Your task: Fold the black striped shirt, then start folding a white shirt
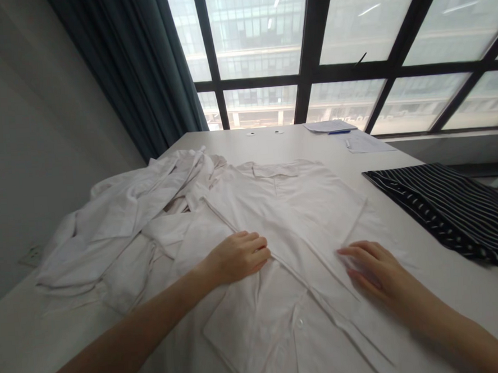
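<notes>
A white button shirt lies spread on the white table, collar towards the window, with a sleeve folded diagonally across its front. My left hand rests on that sleeve near the shirt's middle, fingers curled under and pressing on the cloth. My right hand lies flat on the shirt's right side, fingers stretched out and pointing left. Neither hand lifts anything.
A heap of more white garments lies at the left of the table. A dark striped garment lies at the right edge. Papers and a blue pen sit at the far end, below the window. A dark curtain hangs at the back left.
</notes>
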Tool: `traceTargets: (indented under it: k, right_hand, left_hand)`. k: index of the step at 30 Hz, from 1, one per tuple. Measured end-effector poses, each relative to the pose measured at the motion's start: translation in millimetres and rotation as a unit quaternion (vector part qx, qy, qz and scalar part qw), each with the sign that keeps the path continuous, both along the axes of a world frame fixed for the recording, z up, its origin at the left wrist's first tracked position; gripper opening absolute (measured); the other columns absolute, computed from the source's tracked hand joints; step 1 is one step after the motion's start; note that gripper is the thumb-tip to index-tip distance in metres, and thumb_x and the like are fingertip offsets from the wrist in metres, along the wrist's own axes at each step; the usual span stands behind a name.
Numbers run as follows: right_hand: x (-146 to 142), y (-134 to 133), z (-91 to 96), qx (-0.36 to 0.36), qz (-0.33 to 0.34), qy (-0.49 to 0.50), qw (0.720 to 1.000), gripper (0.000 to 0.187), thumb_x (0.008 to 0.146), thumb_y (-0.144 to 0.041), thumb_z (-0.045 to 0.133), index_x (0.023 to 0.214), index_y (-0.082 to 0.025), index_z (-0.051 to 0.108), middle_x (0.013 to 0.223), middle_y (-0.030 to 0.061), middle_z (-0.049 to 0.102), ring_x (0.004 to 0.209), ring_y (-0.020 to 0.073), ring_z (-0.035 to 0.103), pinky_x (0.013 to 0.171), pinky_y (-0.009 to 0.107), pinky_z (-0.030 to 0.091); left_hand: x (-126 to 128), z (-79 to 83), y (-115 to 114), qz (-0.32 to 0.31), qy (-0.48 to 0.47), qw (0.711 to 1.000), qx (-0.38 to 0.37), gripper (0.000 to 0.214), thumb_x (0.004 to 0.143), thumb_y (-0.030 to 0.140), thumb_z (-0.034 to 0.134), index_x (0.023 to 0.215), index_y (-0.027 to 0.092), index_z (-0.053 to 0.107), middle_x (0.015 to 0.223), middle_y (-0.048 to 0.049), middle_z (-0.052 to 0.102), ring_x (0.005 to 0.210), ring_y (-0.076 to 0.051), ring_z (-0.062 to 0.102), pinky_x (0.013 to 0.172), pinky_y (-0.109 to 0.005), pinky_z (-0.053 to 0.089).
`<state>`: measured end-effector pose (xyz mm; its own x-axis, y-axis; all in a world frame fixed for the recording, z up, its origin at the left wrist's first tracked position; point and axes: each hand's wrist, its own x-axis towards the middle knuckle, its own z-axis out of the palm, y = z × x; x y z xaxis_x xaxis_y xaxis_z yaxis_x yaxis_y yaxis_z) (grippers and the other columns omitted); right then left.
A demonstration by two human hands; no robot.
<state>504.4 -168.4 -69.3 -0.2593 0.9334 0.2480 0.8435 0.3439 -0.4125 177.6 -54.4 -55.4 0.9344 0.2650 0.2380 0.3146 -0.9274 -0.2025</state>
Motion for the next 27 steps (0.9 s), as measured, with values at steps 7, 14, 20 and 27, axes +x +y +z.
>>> traceTargets:
  k: [7,14,20,27]
  right_hand:
    - [11.1,7.1,-7.9,-0.024,-0.015,-0.020,0.999,0.035,0.093,-0.038,0.051,0.124,-0.026,0.059,0.124,0.0118,0.058,0.113,0.0256,0.058,0.097,0.044,0.050]
    - [4.2,4.1,11.3,-0.031,0.035,-0.058,0.997,0.037,0.092,-0.035,0.052,0.128,-0.027,0.056,0.127,0.0117,0.058,0.112,0.0254,0.060,0.095,0.044,0.051]
    - [-7.4,58.3,26.6,0.014,0.099,-0.103,0.990,0.027,0.094,-0.022,0.045,0.115,-0.024,0.063,0.119,0.0107,0.063,0.110,0.0253,0.058,0.093,0.048,0.046]
    - [-28.9,185.6,6.9,0.025,0.057,-0.114,0.991,0.029,0.094,-0.020,0.047,0.118,-0.022,0.063,0.130,0.0141,0.055,0.118,0.0294,0.051,0.096,0.047,0.041]
  left_hand:
    - [-1.2,20.8,-11.9,0.250,0.060,0.957,-0.137,0.008,0.092,0.022,0.055,0.086,0.017,0.057,0.086,-0.0041,0.063,0.079,-0.020,0.061,0.064,-0.029,0.045]
    - [-16.9,11.7,-33.8,0.258,-0.007,0.940,-0.224,0.007,0.092,0.018,0.054,0.085,0.018,0.056,0.092,-0.0045,0.060,0.085,-0.019,0.059,0.076,-0.031,0.046]
    - [-29.1,-9.2,-61.5,0.274,-0.087,0.939,-0.190,0.009,0.092,0.017,0.050,0.086,0.017,0.056,0.094,-0.0063,0.058,0.089,-0.022,0.055,0.082,-0.038,0.046]
    - [-34.1,-12.5,-65.2,0.276,-0.134,0.932,-0.194,0.022,0.097,0.022,0.045,0.078,0.018,0.057,0.083,-0.0036,0.059,0.083,-0.020,0.053,0.078,-0.037,0.043]
